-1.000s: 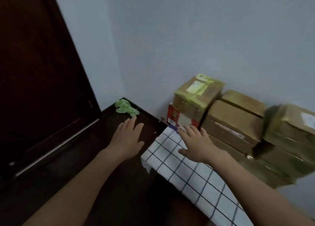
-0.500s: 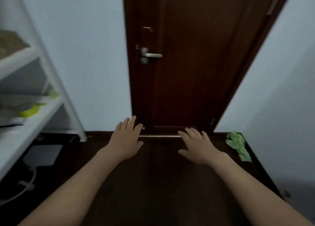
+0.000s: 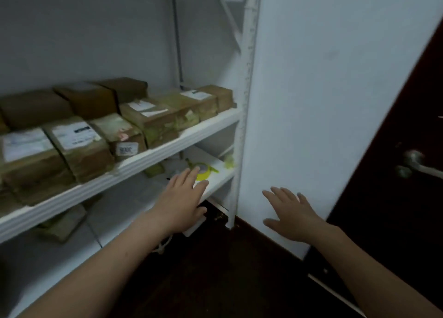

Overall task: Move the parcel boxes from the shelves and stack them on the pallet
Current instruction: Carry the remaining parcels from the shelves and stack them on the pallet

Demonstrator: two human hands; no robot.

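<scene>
While the left hand and right hand hovered spread and empty, the brown taped cardboard parcel boxes sat in rows on the white metal shelf; they looked stiff, fairly light, tape-slick, best gripped by opposite side faces.

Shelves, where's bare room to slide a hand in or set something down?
The lower shelf is bare between the flat parcel on the left and the yellow tape roll at the right. The shelf above is crowded: parcel boxes sit side by side along its front.
</scene>
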